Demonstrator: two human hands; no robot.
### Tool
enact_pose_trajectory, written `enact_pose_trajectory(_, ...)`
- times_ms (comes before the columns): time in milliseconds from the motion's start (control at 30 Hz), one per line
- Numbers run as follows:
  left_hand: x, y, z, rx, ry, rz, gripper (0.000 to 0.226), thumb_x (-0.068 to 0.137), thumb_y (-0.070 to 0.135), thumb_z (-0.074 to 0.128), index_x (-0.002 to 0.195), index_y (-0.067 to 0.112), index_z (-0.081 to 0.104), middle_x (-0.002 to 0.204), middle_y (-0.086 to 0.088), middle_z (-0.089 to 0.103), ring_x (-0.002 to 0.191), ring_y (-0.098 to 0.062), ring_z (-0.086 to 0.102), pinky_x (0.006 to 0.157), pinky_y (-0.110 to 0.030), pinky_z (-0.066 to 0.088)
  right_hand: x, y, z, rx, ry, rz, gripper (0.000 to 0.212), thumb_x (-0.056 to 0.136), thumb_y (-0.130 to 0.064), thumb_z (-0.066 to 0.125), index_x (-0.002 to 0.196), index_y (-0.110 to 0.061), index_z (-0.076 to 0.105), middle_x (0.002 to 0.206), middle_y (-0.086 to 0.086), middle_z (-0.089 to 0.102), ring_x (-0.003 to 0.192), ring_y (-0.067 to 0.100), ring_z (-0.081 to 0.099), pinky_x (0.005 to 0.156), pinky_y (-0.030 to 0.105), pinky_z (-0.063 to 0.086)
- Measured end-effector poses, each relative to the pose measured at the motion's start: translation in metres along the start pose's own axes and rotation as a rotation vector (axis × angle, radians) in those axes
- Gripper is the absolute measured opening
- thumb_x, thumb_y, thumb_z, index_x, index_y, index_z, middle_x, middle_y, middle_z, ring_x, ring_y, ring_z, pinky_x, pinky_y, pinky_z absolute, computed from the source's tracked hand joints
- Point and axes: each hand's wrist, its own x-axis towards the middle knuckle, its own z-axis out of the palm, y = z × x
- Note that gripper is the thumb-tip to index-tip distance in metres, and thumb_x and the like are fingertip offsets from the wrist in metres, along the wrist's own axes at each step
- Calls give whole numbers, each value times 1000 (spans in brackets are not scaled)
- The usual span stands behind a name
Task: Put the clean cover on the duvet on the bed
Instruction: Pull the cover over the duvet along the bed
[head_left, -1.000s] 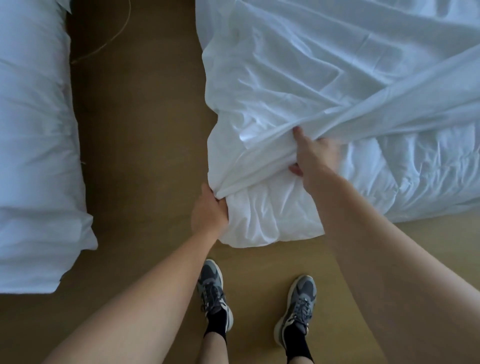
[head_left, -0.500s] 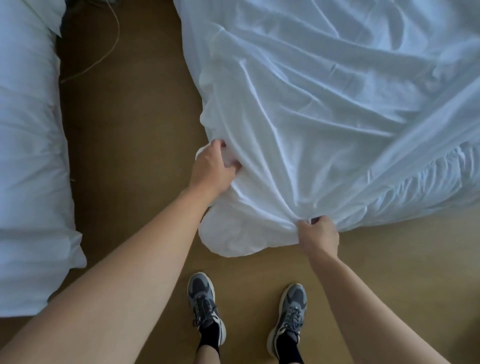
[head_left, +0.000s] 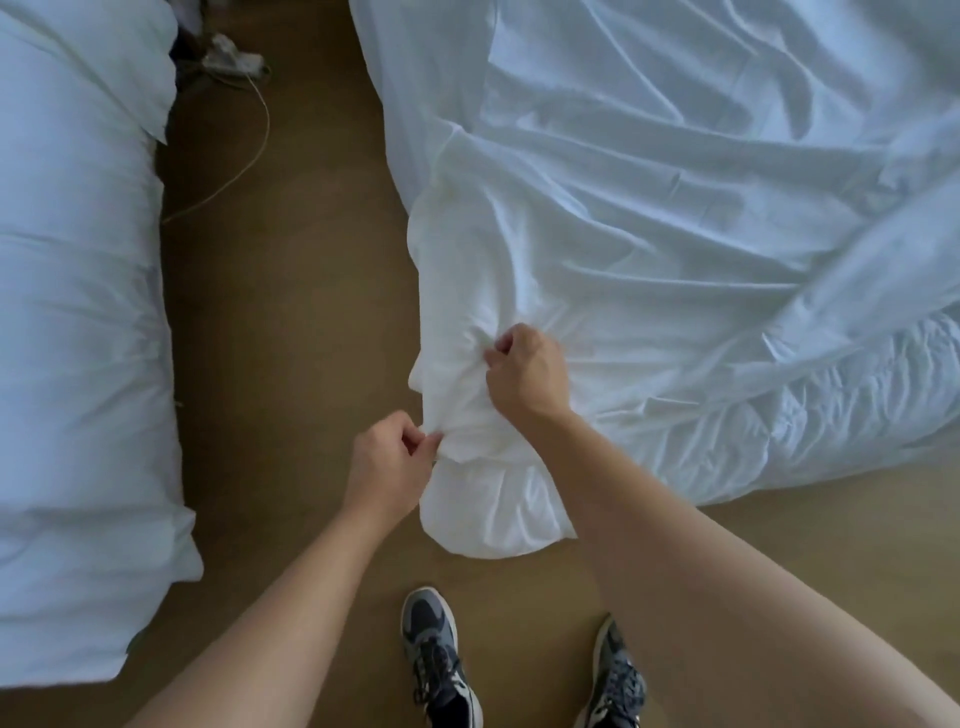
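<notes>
Left of the corner of the cover (head_left: 649, 234), across a strip of wooden floor (head_left: 291, 312), lay a mass of white bedding (head_left: 78, 312). At the corner itself, the left hand (head_left: 387, 457) pinched the cover's edge between thumb and curled fingers (head_left: 415, 441). Just right of it, the right hand (head_left: 524, 374) clenched a bunched fold. The creased white cover spread up and right from there. Farther right, the puffy quilted duvet (head_left: 857, 405) showed bare below the cover's edge.

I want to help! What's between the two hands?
In the head view, a bunched fold of the white cover lies between the left hand and right hand; both grip it.
</notes>
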Motion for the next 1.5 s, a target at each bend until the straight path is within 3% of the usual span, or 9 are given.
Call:
enact_pose_trajectory(167, 26, 17, -27, 175, -269, 46, 32, 90, 39, 73, 72, 19, 56, 69, 6, 59, 58, -8, 52, 52, -24, 37, -34, 12, -7, -67, -155, -61, 11, 90, -14, 62, 79, -16, 63, 71, -6, 59, 61, 9, 55, 45, 14, 33)
enact_pose_trajectory(433, 22, 22, -56, 387, -688, 42, 18, 94, 30, 67, 80, 26, 56, 82, 8, 62, 69, -6, 57, 58, -21, 41, -105, 23, -2, -220, -490, -75, 34, 93, -7, 60, 69, -28, 48, 71, -9, 57, 65, 3, 54, 58, 16, 46)
enact_pose_trajectory(600, 93, 80, -63, 64, -359, -10, 9, 95, 33, 63, 103, 29, 66, 102, 14, 66, 96, -11, 63, 72, -20, 47, -79, -2, -11, -396, -685, -156, 10, 98, -15, 57, 89, -13, 60, 89, 0, 64, 70, 7, 58, 61, 14, 48)
enact_pose_trajectory(700, 164, 149, -53, -151, -255, 8, 55, 88, 58, 68, 127, 20, 63, 113, 14, 61, 106, -12, 59, 87, -29, 48, -39, -32, -20, -427, -835, -211, 17, 98, -18, 57, 103, -5, 68, 92, 8, 65, 80, 22, 62, 66, 25, 50)
enact_pose_trajectory(933, 202, 192, 4, -223, -256, -89, 21, 88, 30, 72, 81, 17, 57, 81, 8, 62, 81, -21, 61, 66, -28, 48, 81, -99, -103, -168, -121, 4, 8, 90, -28, 58, 87, -21, 58, 85, 2, 63, 79, 25, 58, 61, 28, 39)
enact_pose_trajectory(1033, 181, 164, -1, -267, -214, -112, 17, 87, 28, 75, 80, 16, 67, 79, 2, 71, 75, -18, 70, 73, -36, 60, 140, -126, -112, -92, 161, -2, 47, 85, -53, 68, 112, -16, 59, 110, 5, 62, 100, 27, 60, 75, 34, 43)
enact_pose_trajectory(1133, 177, 147, -17, -194, -418, -95, 19, 89, 27, 74, 87, 10, 68, 87, -3, 73, 78, -17, 72, 72, -39, 64, 203, -161, -89, -313, 91, 51, 89, 76, -77, 64, 130, -9, 49, 124, 11, 54, 114, 33, 55, 86, 42, 46)
enact_pose_trajectory(1333, 271, 166, -81, -22, -1028, 29, 8, 87, 19, 68, 84, 17, 60, 81, -1, 66, 73, -12, 65, 66, -22, 52, 246, -154, -40, -618, -217, -29, 27, 99, -14, 47, 118, -7, 63, 118, 14, 64, 106, 34, 65, 74, 35, 46)
enact_pose_trajectory(1500, 418, 208, -122, -800, -675, -403, 66, 79, 57, 77, 128, 16, 63, 121, -7, 68, 112, -27, 63, 96, -44, 53, 226, -144, -35, -570, -428, -15, 36, 106, -35, 35, 107, -9, 62, 103, 11, 66, 85, 27, 63, 71, 31, 45)
